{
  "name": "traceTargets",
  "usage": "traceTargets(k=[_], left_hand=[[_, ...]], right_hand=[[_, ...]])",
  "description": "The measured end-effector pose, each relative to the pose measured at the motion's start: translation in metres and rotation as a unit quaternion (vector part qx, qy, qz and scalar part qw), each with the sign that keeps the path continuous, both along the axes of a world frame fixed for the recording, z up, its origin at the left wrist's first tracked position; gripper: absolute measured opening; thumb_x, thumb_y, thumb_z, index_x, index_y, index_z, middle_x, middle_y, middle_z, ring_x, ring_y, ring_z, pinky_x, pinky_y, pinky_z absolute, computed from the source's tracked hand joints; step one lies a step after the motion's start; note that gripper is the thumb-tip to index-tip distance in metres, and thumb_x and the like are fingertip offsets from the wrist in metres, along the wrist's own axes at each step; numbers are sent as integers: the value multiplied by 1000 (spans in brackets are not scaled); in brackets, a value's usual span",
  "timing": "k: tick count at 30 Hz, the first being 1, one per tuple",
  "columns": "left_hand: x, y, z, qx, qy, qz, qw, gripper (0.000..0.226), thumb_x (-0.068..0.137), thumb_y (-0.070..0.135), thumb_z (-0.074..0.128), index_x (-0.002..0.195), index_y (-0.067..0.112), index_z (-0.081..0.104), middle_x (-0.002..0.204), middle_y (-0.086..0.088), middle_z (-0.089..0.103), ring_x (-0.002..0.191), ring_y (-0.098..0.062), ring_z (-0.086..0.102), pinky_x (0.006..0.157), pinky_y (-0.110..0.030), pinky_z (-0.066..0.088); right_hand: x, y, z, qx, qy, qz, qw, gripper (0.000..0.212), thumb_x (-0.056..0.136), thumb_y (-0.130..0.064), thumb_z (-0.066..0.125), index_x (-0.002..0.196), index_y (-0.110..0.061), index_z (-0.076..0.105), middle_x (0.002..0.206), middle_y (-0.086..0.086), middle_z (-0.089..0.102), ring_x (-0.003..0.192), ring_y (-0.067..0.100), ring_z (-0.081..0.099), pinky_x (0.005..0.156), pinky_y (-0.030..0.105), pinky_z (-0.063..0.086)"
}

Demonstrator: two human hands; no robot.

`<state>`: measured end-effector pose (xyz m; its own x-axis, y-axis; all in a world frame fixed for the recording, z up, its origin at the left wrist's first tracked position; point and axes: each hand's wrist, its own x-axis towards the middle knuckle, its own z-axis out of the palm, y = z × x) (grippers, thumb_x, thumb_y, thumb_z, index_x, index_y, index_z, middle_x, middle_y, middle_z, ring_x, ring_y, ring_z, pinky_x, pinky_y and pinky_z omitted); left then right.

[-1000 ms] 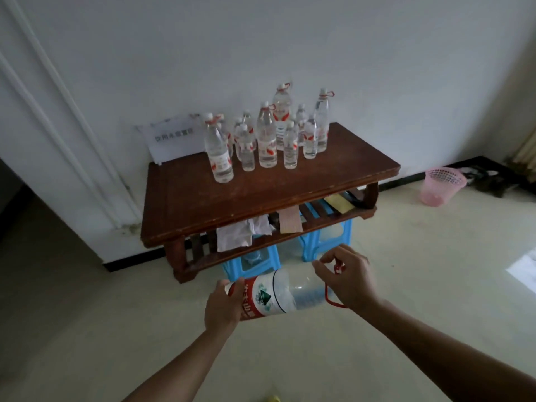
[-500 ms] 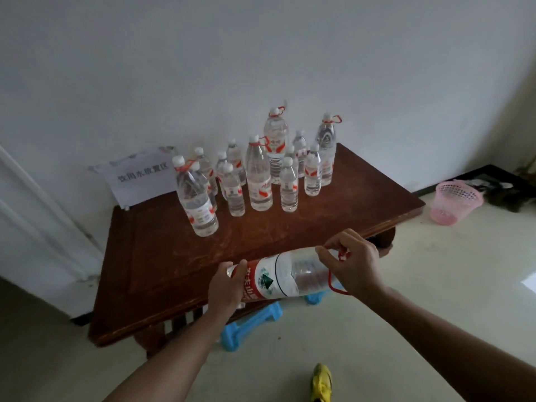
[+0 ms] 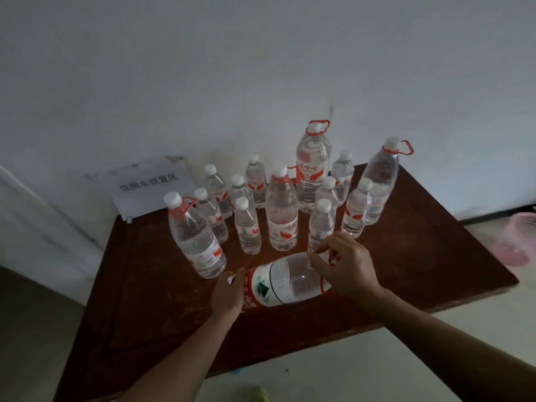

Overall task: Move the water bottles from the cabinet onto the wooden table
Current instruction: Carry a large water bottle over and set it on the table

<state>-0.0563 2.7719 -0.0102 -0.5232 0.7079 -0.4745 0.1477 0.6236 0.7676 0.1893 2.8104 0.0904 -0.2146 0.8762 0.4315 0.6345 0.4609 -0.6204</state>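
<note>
A large clear water bottle with a red and green label lies on its side just above the dark wooden table. My left hand cups its base end. My right hand grips its neck end by the red carry handle; the cap is hidden behind that hand. Behind it, several upright water bottles with white caps and red labels stand in a cluster, among them a big one at the left, a tall one in the middle and one at the far right.
A white paper sign with printed characters leans on the wall at the table's back left. A pink plastic basket stands on the floor to the right. The white wall runs close behind the table.
I have stepped closer and both hands have carried the large bottle forward from below the table's front edge to over the tabletop, near the standing bottles.
</note>
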Motion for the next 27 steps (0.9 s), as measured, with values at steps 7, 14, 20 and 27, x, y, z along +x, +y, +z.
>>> traceTargets(k=[7, 14, 20, 27], left_hand=[[-17, 65, -11, -6, -68, -29, 997, 30, 85, 57, 53, 85, 27, 58, 95, -4, 65, 96, -29, 62, 90, -53, 52], [-35, 114, -34, 0, -98, -48, 994, 28, 92, 49, 46, 89, 26, 62, 106, -10, 68, 100, -30, 63, 93, -50, 50], [-46, 104, -46, -17, -131, -4, 991, 38, 101, 42, 32, 112, 18, 59, 112, -7, 63, 105, -31, 60, 95, -53, 49], [-63, 87, -45, -37, -73, -66, 994, 25, 103, 29, 28, 87, 25, 47, 114, -15, 61, 106, -35, 60, 89, -53, 52]], right_hand=[[-34, 54, -11, -7, -56, -10, 998, 29, 80, -46, 59, 78, -18, 66, 80, -8, 61, 69, 8, 57, 54, 33, 51], [-73, 93, 6, -14, -130, -23, 991, 16, 83, -37, 65, 79, -21, 65, 81, -11, 60, 72, 5, 53, 55, 30, 50], [-118, 108, 23, 9, -154, 18, 988, 22, 84, -42, 58, 82, -21, 65, 81, -11, 60, 75, 7, 53, 57, 28, 47], [-156, 125, 32, 6, -163, 70, 984, 18, 83, -38, 67, 85, -20, 67, 84, -8, 63, 77, 9, 55, 61, 29, 48]])
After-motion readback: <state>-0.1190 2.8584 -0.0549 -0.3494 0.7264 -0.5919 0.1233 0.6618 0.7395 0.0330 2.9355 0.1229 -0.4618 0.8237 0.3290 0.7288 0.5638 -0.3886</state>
